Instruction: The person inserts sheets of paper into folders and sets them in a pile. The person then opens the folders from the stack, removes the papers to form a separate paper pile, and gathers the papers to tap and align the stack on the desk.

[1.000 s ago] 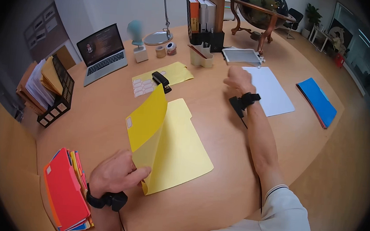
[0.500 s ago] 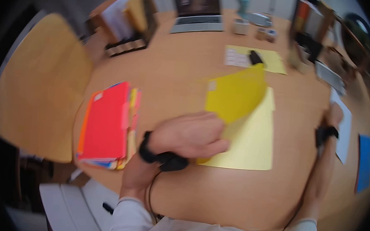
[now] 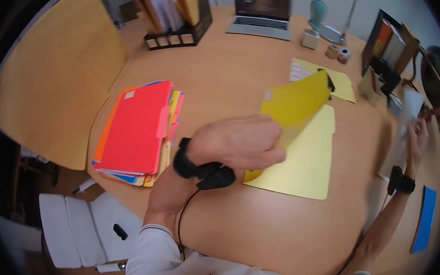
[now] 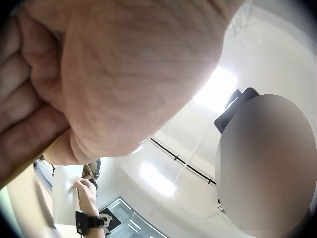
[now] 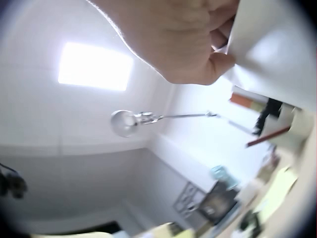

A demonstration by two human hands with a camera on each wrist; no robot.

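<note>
A yellow file folder (image 3: 308, 165) lies partly spread on the desk in the head view, its front cover (image 3: 298, 99) raised at a slant with a small white label on it. My left hand (image 3: 240, 141) grips the cover near its lower left edge. At the far right, my right hand (image 3: 417, 137) pinches a white sheet of paper (image 3: 398, 136), which stands up from the desk. The right wrist view shows the thumb and fingers at the edge of the paper (image 5: 277, 49). Beyond the left palm in the left wrist view, the same sheet (image 4: 64, 198) hangs from the right hand.
Stacked colored folders (image 3: 135, 131) lie at the left, and a blue folder (image 3: 424, 221) at the right edge. Behind are a laptop (image 3: 259, 27), a stapler (image 3: 331, 81) on another yellow folder (image 3: 345, 88), a pen holder (image 3: 370, 87) and a file rack (image 3: 173, 38).
The head view has swung left. My right hand has taken hold of the white sheet, which lay flat, and lifted it. The left hand keeps its grip on the raised folder cover.
</note>
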